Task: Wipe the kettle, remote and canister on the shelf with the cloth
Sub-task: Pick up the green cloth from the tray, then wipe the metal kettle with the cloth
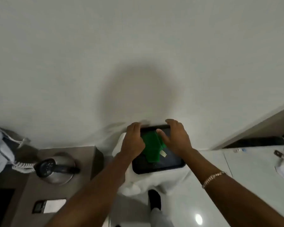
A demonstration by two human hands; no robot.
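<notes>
a tray (157,168) is sitting on a draped stand (162,182) against the wall (138,54). a cloth (152,147) is lying in the tray, between the left hand (133,141) at the tray's left edge and the right hand (175,136) reaching over its far right corner. to the left, a kettle (56,167) is standing on a shelf (88,154), with a wall phone (0,145) hanging further left. a counter (252,169) is running off to the right of the stand. a shoe (154,200) is showing on the floor below the tray.
</notes>
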